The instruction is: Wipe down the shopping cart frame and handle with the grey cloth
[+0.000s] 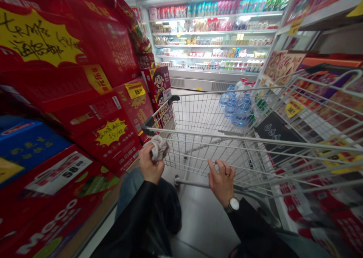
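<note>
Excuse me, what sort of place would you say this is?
Probably a supermarket aisle: a wire shopping cart, stacked red cartons with price signs, and a lit refrigerated display case.

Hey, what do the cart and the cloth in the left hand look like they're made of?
The cart looks like thin steel wire with a bright plated finish; its bars glint along their length. The cloth in the left hand looks like soft, matte fabric, since it crumples into loose folds, though the fibre can't be told from here.

Shiny metal cart (215, 135), matt cloth (159, 148), glossy cardboard cartons (113, 144).
</note>
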Available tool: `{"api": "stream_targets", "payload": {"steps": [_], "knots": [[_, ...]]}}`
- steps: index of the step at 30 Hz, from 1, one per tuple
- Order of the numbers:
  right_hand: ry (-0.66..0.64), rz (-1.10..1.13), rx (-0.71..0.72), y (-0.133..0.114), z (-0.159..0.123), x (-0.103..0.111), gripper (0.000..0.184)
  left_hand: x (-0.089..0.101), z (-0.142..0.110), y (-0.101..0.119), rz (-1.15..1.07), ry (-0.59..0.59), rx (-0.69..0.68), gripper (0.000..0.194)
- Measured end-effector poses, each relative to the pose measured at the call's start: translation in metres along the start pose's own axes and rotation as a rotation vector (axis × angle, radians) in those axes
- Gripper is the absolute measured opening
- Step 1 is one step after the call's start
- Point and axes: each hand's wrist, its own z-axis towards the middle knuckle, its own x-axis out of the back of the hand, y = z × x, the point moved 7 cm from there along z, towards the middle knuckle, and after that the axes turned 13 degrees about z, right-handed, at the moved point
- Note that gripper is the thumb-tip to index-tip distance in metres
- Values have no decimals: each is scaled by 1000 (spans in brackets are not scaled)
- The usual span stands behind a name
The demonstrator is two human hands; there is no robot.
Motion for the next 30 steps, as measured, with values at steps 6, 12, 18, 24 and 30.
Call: {"api": "stream_targets", "payload": {"steps": [6,12,18,24,30], "knots": [[-1,7,7,1,0,0,43,-1,-1,-8,16,38,15,58],[-20,2,14,1,0,1,44,-4,0,-15,23,10,61,55],[-11,4,24,1,0,2,44,0,6,-20,28,69,108,51],[-2,11,14,0,2,3,45,0,-4,-9,2,9,77,55],[2,12,26,-1,0,4,46,2,8,14,-15,16,28,58]]}}
